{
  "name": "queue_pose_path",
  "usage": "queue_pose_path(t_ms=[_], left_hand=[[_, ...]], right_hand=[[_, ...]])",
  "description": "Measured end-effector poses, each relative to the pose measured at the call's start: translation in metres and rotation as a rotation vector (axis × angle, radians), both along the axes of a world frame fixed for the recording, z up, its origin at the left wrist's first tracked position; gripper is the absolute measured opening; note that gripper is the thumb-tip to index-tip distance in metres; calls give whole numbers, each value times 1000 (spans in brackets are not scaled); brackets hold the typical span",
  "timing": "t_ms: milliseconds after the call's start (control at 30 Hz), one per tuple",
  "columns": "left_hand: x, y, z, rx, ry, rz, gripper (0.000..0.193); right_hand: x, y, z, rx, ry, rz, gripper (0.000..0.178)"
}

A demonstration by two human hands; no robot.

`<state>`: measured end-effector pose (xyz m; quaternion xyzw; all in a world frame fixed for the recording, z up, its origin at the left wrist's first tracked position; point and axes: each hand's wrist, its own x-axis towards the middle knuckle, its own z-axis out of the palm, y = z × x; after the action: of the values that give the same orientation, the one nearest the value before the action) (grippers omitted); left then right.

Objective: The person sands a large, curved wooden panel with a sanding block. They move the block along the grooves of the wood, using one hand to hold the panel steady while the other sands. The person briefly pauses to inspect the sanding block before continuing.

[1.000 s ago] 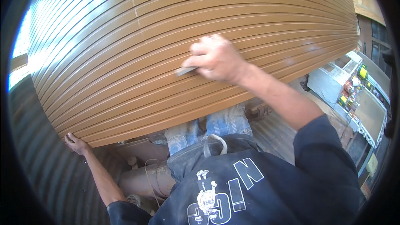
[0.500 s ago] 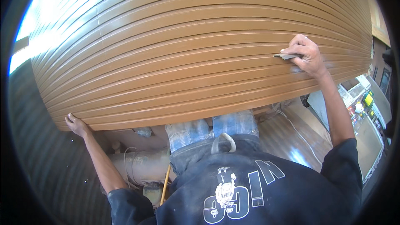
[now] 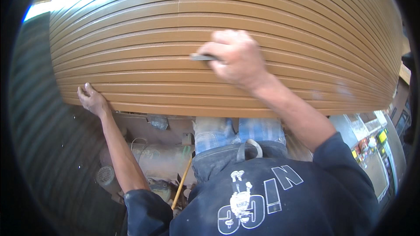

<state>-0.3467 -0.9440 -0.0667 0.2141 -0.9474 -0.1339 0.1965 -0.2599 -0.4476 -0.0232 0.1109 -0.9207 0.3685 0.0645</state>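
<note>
Brown panel (image 3: pixel 170 63), evenly grooved, glossy upper left

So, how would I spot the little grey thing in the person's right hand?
Start with the big brown panel, lined with long grooves running across the picture. Around the middle of its width is the right hand, and a small, thin grey piece sticks out from its left side. Its grey colour sets it apart from the brown slats around it.

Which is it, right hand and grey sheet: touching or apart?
Touching: the head view shows the right hand pinching the grey sheet, one end sticking out.
</note>
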Motion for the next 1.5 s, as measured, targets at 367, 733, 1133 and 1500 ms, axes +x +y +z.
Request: queue_pose_path(t_ms=[367,733,1133,1500], left_hand=[[-5,-13,-3,51,-59,-16,66],[-8,-16,1,5,-126,-42,66],[54,114,12,65,-49,4,64],[57,123,14,59,-9,-19,63]], right_hand=[[-106,-225,-12,-9,146,6,20],[99,206,62,228,-106,18,46],[81,208,55,135,-152,102,29],[105,238,56,233,-115,55,31]])
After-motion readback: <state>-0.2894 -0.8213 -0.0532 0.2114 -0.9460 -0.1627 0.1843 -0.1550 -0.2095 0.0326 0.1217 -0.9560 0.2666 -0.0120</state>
